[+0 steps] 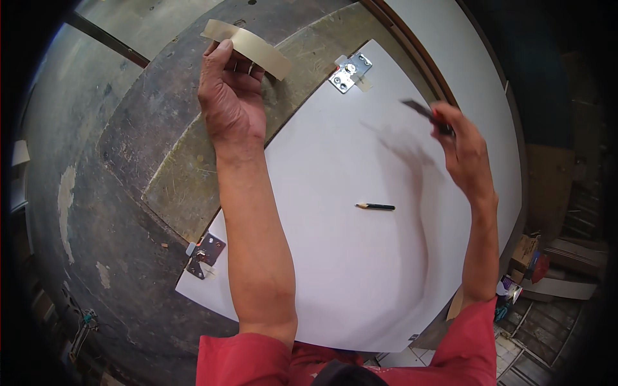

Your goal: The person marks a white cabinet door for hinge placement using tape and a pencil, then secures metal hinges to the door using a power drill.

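My left hand (232,103) is closed round a roll of beige tape (257,51), raised at the upper middle, beyond the long left edge of a white panel (322,257). My right hand (465,148) grips a dark cutter-like tool (417,107) over the right part of the panel, its tip pointing up-left. A metal hinge plate (347,76) lies at the panel's top corner with a strip of tape on it. A second hinge plate (209,244), also with tape, sits at the lower left corner. A short black pencil (374,206) lies on the panel's middle.
A worn grey work surface (129,270) with a scuffed olive strip (180,186) lies under and left of the panel. Another white board (499,128) with a brown edge runs along the right. Boxes and scrap pieces (534,264) lie at the lower right, above a tiled floor (508,354).
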`<state>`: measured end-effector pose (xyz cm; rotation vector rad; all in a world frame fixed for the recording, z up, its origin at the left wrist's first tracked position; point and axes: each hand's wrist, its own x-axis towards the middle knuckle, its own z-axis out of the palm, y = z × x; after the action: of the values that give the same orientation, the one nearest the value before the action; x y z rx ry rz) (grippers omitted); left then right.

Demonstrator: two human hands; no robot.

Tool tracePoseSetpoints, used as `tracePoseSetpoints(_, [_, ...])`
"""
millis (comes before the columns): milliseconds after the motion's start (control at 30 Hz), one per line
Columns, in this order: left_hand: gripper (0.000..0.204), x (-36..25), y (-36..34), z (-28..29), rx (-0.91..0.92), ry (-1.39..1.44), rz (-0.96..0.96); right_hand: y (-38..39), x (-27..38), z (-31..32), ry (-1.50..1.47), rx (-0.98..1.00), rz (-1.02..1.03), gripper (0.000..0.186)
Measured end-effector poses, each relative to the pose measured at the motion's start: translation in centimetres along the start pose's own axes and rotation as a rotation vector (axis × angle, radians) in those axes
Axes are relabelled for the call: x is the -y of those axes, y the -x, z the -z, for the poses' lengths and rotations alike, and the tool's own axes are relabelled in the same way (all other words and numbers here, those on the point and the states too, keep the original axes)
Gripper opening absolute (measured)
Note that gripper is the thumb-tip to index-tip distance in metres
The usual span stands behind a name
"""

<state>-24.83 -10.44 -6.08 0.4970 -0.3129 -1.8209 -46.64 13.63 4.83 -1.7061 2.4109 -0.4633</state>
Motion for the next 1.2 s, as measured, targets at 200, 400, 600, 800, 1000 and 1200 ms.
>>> tracePoseSetpoints(200, [0.023,0.2,0.1,-0.4,0.007,0.009,0.008,-8.6,0.6,0.0,0.521,0.008,0.479,0.037])
tracePoseSetpoints(400, [0.025,0.0,0.4,-0.7,0.003,0.003,0.000,-11.1,-0.2,-0.7,0.587,-0.121,0.737,0.031])
tracePoseSetpoints(600, [0.025,-0.1,0.4,-0.5,0.001,-0.005,-0.001,-11.7,0.0,-1.5,0.595,-0.145,0.719,0.034])
tracePoseSetpoints(800, [0.031,0.1,0.4,-0.6,0.015,-0.035,0.000,-12.1,0.0,-1.5,0.587,-0.113,0.757,0.035])
tracePoseSetpoints(1000, [0.031,0.2,0.5,-0.9,-0.006,-0.049,-0.003,-12.4,0.0,-1.5,0.613,-0.112,0.768,0.035])
tracePoseSetpoints(1200, [0.029,0.1,0.3,-0.6,0.004,-0.001,-0.007,-12.7,0.0,-1.7,0.599,-0.136,0.797,0.036])
